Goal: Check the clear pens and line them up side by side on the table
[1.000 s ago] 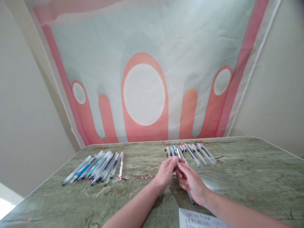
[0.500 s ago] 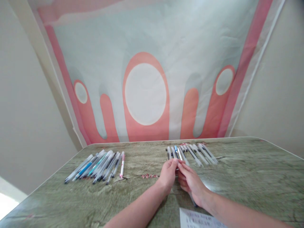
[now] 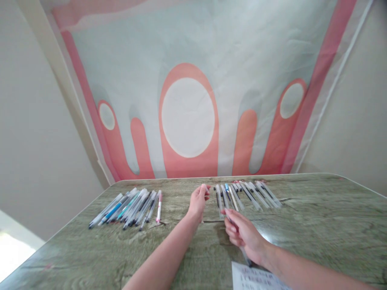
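My left hand is raised over the table, its fingertips pinched on a small clear pen cap, just left of the right-hand row of pens. Nearer to me, my right hand is closed round a pen whose dark end sticks out under the wrist towards me. A second row of several pens, one of them pink and white at its right end, lies at the table's left.
The green wood-grain table has a printed sheet of paper at its near edge under my right forearm. A pink, white and pale blue banner hangs behind the table, with plain walls on both sides.
My hands were together on one pen; now the left hand has pulled away up and to the left with the cap, and the right hand keeps the pen body.
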`<state>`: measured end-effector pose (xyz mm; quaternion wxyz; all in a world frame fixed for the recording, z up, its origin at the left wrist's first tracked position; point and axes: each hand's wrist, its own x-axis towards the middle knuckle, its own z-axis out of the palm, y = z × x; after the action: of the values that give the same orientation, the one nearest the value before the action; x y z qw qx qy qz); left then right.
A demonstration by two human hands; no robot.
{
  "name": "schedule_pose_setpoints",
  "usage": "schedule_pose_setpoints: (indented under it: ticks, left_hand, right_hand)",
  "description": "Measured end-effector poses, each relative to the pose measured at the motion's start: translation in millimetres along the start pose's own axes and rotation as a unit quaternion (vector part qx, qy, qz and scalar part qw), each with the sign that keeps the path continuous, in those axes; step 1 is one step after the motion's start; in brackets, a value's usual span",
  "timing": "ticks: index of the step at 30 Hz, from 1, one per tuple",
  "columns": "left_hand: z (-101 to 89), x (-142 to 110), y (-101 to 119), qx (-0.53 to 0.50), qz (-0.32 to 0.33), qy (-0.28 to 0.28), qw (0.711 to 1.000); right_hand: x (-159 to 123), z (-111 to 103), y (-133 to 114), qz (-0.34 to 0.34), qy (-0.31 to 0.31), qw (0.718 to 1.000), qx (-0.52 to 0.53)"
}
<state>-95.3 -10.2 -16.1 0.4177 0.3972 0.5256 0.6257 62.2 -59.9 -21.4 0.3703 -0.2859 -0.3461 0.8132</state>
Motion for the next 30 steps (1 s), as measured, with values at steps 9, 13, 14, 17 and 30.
schedule_pose_setpoints:
  ticks: [9,13,14,17,30]
  left_hand:
    - [-17.0,21,-21,0.026,-0.016,-0.018,0.999]
    - [-17.3,34,-23,0.059,-0.008,-0.012,0.998]
    - [-17.3,39,-24,0.081,0.0,-0.011,0.997]
    - [-15.5,57,-26,0.186,0.037,-0.001,0.982]
    - [7.7,76,-35,0.424,0.069,0.025,0.903]
  right_hand:
    - [0,-1,1,-0.014,-0.036,0.999,0.003]
    - [-1,-1,4,-0.02,-0.037,0.999,-0.022]
    - [-1,-1,4,-0.02,-0.038,0.999,-0.027]
    - [-2,0,5,-0.019,-0.045,0.998,-0.037]
    - [-1,-1,4,-0.016,-0.056,0.998,-0.034]
